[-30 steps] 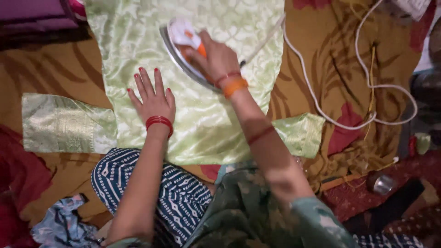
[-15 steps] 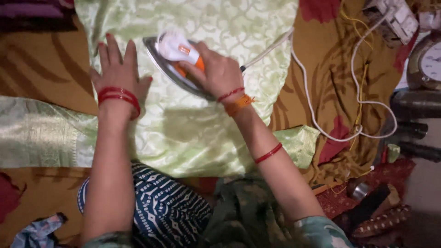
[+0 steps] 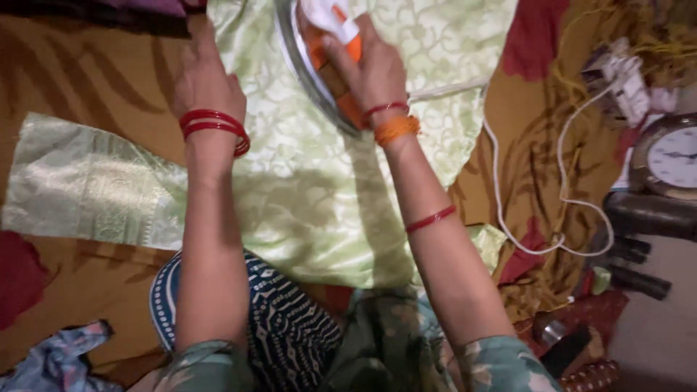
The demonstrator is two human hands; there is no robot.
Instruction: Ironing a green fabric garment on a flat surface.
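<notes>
Right hand (image 3: 367, 69) clamps the orange iron (image 3: 319, 62), left hand (image 3: 207, 83) lies apparently flat on green fabric (image 3: 312, 196); mid-press, next smooth ahead.

Red bangles, orange wrist thread — green patterned short sleeves (image 3: 501, 366).

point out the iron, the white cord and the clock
iron (image 3: 328, 43), head view, on its orange handle body
white cord (image 3: 496, 190), head view, on the stretch running down beside the fabric
clock (image 3: 671, 157), head view, on its white face
</notes>
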